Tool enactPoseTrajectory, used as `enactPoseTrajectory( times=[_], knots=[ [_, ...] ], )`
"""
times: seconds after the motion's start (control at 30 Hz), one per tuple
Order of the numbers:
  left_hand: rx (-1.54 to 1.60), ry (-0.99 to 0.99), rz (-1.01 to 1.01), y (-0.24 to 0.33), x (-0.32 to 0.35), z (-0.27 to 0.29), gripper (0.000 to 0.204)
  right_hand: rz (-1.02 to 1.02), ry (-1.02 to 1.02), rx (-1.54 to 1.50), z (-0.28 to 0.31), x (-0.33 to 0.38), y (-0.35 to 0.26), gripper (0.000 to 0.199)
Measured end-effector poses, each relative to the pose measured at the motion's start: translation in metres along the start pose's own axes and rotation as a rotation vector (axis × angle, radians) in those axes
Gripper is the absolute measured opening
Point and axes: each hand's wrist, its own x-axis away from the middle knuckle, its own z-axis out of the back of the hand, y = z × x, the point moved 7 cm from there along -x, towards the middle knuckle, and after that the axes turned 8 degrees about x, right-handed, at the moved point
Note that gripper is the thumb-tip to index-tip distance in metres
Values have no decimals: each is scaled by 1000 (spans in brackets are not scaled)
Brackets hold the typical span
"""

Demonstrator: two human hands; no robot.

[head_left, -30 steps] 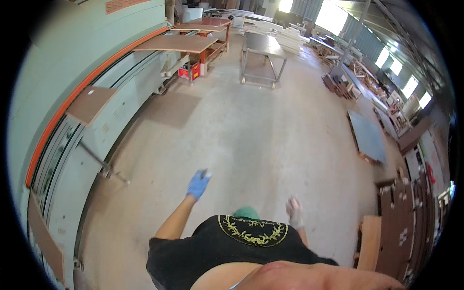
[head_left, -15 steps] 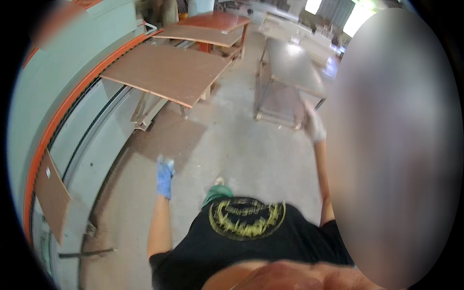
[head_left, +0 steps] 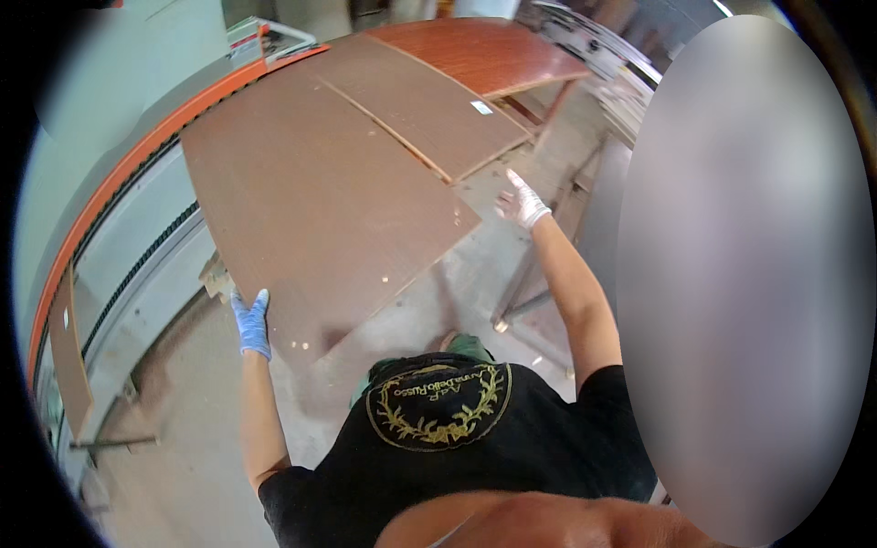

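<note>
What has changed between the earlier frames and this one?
The view has closed in on the large brown panel. The left hand is now at its edge, grip unclear. The right hand has moved near its right corner, holding nothing visible. The small panel still lies on the machine.

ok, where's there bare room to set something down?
Middle of the large brown panel, between the orange rail and the edge facing the labelled panel. Also the red-brown tabletop beyond the labelled panel. Tighter: the near end, with small pale bits on it and the left hand at its edge. Far right is blurred; can't tell.
</note>
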Motion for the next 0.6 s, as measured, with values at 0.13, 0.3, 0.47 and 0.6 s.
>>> enactPoseTrajectory(
  times=[0.13, 0.3, 0.47, 0.6],
  knots=[
    [-245, 171, -33, 52, -11, -19, 73, 48, -155, -48, -97, -87, -70, 81],
    [-197, 178, 1, 101, -45, -45, 74, 154, -9, -394, -142, -151, -125, 54],
    [-234, 180, -16, 44, -70, -50, 76, 183, -186, -506, -59, -258, -133, 49],
    [-156, 231, 75, 40, -81, -109, 76, 236, -14, -530, -13, -307, -151, 47]
  ],
)
